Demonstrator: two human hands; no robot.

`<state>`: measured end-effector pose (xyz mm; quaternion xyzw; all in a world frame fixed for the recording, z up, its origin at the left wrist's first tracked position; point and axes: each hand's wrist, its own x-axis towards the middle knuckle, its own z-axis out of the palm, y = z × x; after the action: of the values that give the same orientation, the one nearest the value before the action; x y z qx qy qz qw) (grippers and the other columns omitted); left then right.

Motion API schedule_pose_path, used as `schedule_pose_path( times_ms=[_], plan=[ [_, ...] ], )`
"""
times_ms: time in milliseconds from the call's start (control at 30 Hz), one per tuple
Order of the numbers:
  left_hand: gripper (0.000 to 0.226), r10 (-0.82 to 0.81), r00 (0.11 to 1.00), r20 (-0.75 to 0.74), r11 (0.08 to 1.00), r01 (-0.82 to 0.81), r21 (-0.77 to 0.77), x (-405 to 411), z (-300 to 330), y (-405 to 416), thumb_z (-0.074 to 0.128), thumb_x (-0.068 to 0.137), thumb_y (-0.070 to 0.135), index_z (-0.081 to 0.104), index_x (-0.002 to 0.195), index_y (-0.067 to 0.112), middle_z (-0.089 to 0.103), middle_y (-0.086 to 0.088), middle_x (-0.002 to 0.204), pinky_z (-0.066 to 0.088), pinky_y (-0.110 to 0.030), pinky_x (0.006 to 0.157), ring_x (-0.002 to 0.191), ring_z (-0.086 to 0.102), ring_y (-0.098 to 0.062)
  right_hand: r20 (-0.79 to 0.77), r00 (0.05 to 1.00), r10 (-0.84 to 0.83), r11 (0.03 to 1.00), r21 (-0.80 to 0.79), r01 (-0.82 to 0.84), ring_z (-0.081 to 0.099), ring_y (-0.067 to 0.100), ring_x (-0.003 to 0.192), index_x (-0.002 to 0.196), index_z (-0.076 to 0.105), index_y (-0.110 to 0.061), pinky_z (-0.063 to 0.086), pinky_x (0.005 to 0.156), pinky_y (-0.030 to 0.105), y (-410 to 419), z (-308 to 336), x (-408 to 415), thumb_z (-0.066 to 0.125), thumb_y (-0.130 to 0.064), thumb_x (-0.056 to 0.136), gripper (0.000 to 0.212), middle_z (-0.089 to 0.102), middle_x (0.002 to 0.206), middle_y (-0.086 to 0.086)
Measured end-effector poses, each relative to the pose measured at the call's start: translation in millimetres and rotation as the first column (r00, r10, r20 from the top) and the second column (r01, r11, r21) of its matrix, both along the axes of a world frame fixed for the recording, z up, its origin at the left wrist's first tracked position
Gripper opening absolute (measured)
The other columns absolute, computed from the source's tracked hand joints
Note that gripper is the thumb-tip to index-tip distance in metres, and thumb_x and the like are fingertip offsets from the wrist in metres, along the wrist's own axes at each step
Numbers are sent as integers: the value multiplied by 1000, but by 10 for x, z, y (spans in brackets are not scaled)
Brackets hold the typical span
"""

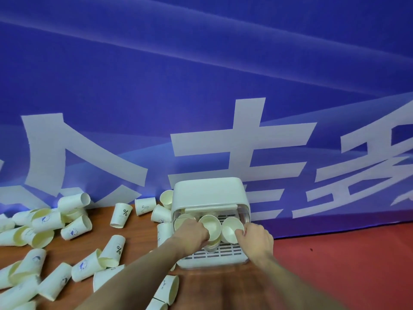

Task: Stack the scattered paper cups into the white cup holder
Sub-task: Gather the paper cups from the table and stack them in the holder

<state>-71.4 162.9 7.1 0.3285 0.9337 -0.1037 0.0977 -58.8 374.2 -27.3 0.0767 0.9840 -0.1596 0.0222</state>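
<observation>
The white cup holder stands on the wooden table with its lid raised over a slotted tray. My left hand grips a stack of paper cups standing upright on that tray. My right hand pinches the rim of another paper cup just to the right of the stack. A third cup mouth shows further left inside the holder. Several scattered paper cups lie across the table to the left.
The brown wooden table ends at the holder's right side, with a red surface beyond. A blue banner with white characters rises right behind the holder. More cups lie near my left forearm.
</observation>
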Motion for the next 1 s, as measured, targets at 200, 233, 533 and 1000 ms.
schedule_pose_path(
  times_ms=[200,233,533,1000],
  plan=[
    [24,-191,981,-37,977,187,-100,-54,-93,-42,49,94,35,60,82,17,67,-7,67,28,-29,52,58,62,-31,2,1000,-30,997,-68,30,51,23,61,67,45,-21,35,56,29,-21,-241,-148,46,-39,84,25,52,64,-3],
    [23,-210,977,-40,967,202,-154,-30,-66,-40,59,86,39,59,72,21,63,-1,54,24,-24,48,45,58,-25,-2,999,-41,995,-91,40,52,23,60,64,43,-21,34,55,29,-7,-267,-161,48,-39,84,27,51,61,-4],
    [26,-219,974,-59,963,207,-173,-71,-268,68,66,73,46,59,66,23,56,2,44,19,-21,47,36,50,-19,0,990,-142,954,-265,137,50,25,51,55,43,-14,36,50,30,137,-494,-263,60,-35,79,36,49,48,-1],
    [40,-177,984,13,976,177,-124,-217,-362,219,37,98,39,62,81,13,68,-13,84,30,-33,59,74,62,-32,-6,994,-109,955,-277,103,45,19,50,60,46,-12,31,48,30,207,-421,-166,58,-34,79,31,49,49,0]
  ],
)
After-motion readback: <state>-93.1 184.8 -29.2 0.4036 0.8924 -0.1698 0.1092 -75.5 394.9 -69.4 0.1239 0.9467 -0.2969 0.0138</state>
